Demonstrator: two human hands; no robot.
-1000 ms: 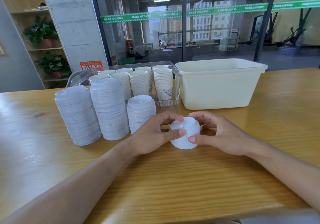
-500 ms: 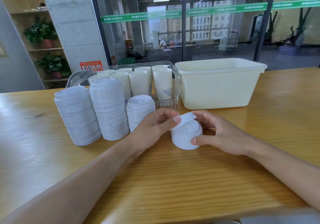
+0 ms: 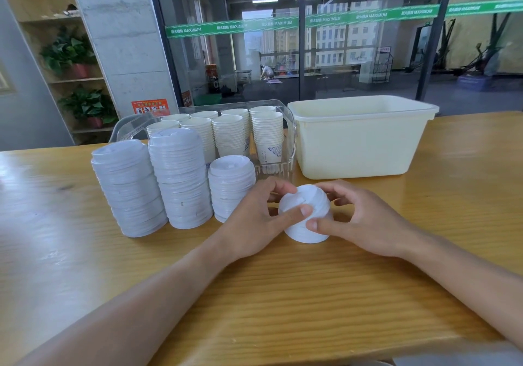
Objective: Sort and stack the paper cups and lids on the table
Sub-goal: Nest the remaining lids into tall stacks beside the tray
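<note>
Cup stacks [image 3: 226,136] in clear bin [image 3: 290,128], cream tub [image 3: 359,145]

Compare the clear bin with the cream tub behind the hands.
The clear bin is see-through and packed with stacked paper cups; the cream tub is opaque, and nothing shows above its rim. The bin sits behind the lid stacks, the tub to their right on bare table. The tub looks larger. Both are rectangular, open-topped and upright, side by side.
</note>
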